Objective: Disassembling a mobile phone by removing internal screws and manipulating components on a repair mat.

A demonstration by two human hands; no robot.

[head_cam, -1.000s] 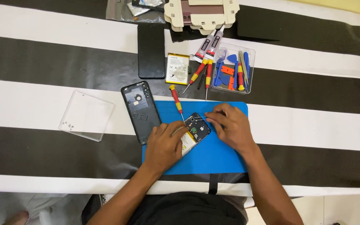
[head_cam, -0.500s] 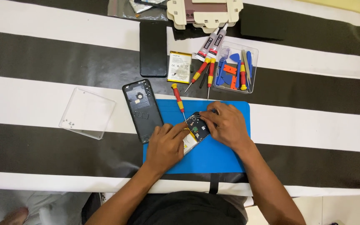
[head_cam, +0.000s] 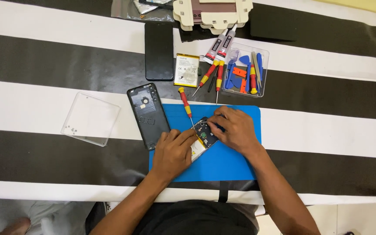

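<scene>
Scanning from the left, we note a clear square plastic lid (head_cam: 90,118) lying flat on the striped table (head_cam: 44,52), then a dark phone back cover (head_cam: 148,115) lying partly on the blue work mat (head_cam: 223,163). Our left hand (head_cam: 173,152) presses flat on the opened phone (head_cam: 204,136), pinning it to the mat. Our right hand (head_cam: 236,129) sits close beside it, fingertips pinched on something at the phone's upper end; whether a tool is held we cannot tell. We judge steady downward pressure and small fingertip movements essential, as the parts look delicate. A red-and-yellow screwdriver (head_cam: 185,102) lies just above the phone. Further back we record a black slab (head_cam: 159,51), a white rectangular battery (head_cam: 186,70) with a yellow edge and printed label, two glue tubes (head_cam: 219,43) with red caps, and a clear tray (head_cam: 245,72) of blue and orange tools.
</scene>
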